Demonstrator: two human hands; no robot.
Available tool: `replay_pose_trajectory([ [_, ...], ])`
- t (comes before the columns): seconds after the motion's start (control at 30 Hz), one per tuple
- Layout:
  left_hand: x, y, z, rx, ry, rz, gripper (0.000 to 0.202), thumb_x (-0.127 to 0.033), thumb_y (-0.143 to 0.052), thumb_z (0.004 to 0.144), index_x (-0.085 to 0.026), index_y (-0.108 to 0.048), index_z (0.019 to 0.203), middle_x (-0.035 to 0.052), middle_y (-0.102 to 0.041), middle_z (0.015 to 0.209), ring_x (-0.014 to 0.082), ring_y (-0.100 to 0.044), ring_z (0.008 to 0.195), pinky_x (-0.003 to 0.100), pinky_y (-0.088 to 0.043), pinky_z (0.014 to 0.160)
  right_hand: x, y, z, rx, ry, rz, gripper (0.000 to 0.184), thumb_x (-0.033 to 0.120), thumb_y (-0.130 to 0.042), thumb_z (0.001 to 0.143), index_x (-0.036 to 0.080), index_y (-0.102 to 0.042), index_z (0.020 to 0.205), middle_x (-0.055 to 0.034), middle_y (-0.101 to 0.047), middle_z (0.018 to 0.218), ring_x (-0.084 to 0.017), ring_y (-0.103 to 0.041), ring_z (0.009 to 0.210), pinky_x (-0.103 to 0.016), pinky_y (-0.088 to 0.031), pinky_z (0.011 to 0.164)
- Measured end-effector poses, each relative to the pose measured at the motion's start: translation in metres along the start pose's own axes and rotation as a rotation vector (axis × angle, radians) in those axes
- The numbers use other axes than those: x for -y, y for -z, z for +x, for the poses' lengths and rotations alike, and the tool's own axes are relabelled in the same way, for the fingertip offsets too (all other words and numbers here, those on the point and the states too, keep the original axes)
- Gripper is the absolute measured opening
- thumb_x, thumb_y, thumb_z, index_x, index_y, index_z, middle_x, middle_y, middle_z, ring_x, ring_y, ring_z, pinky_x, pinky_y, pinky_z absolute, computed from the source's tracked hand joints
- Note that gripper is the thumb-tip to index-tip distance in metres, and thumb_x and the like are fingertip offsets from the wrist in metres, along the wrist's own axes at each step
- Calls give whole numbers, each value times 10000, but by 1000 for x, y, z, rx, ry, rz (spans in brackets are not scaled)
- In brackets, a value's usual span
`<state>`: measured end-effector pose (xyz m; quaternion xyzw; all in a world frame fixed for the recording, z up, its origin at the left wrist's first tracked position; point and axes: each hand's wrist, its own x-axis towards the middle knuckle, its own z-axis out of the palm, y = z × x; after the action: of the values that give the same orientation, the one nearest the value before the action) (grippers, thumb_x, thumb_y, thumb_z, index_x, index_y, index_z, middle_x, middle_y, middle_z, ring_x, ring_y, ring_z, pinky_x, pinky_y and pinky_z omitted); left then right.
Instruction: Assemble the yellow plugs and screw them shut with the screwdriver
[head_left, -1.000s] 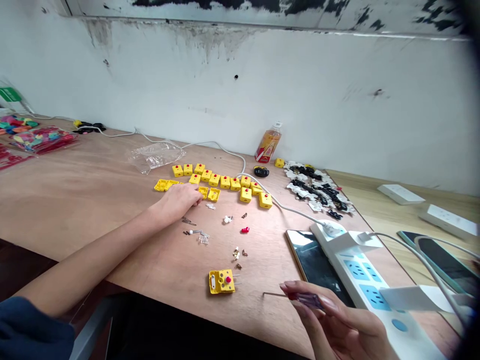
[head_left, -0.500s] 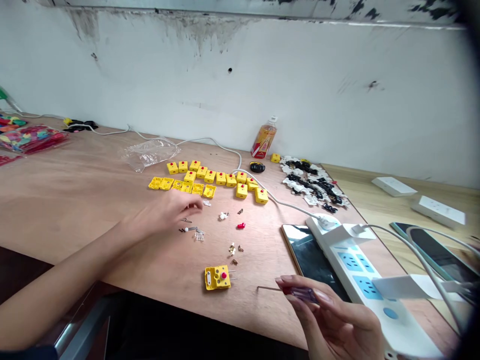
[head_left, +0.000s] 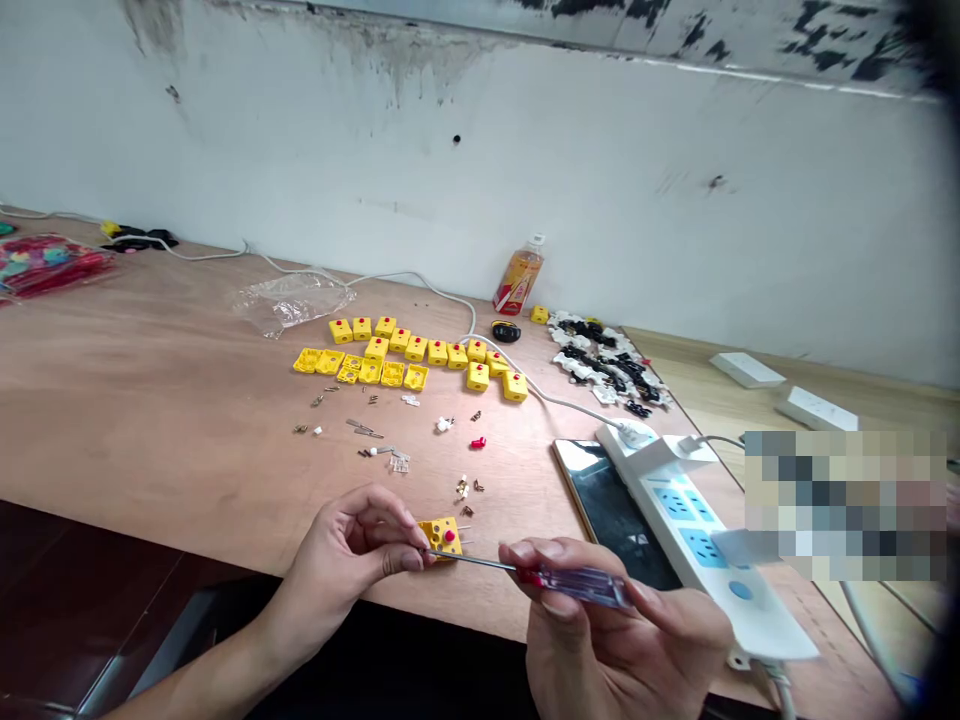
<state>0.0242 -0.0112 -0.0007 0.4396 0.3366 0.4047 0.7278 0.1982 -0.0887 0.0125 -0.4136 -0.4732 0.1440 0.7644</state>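
My right hand grips a screwdriver by its clear purplish handle, with the metal shaft pointing left. At the shaft's tip, the thumb and forefinger of my left hand are pinched together; whatever is between them is too small to make out. Just behind the fingertips lies a yellow housing with a red button and two thin pins sticking out to the right. My fingers hide its left part. Small brass parts, a red piece and white pieces lie farther back on the table.
Rows of yellow housings stand toward the back, with open yellow shells in front. A phone and a white power strip lie at right. Behind are a drink bottle, black-and-white parts and a plastic bag.
My left hand has come back from the small parts near the yellow shells to the screwdriver's tip. My right hand has brought the screwdriver slightly left, beside the yellow housing.
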Motion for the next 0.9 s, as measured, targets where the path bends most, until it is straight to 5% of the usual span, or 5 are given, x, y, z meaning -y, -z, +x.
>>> replay_pose_trajectory([
  [0.43,5,2,-2,45,-54,-72,248,-166,-909,750,-188,-663,728,-10,-762,788,127,-731,760,201,-606,757,-3,-4,-3,9,14,-12,392,87,-646,952,364,-525,1201,23,-757,994,-174,-775,805,-342,-707,645],
  [0.67,10,-1,-7,87,-376,329,76,-229,-784,908,-271,-731,942,-5,-760,937,167,-731,922,271,-598,871,-4,-10,-2,107,42,-13,372,114,-652,973,353,-538,1234,14,-772,1031,-172,-774,827,-362,-717,680],
  [0.83,4,13,0,158,-596,752,490,-328,-855,826,-294,-642,1265,58,-643,1341,240,-617,1245,355,-501,1087,-7,-6,2,192,90,13,475,-16,-616,942,322,-557,1269,-3,-770,1111,-168,-784,902,-314,-719,685],
  [0.9,2,19,3,176,-581,906,524,-302,-861,818,-277,-625,1286,64,-640,1314,246,-605,1236,362,-497,1076,-10,-5,4,235,76,27,523,-67,-584,927,316,-559,1283,-7,-765,1143,-166,-781,947,-306,-718,715],
])
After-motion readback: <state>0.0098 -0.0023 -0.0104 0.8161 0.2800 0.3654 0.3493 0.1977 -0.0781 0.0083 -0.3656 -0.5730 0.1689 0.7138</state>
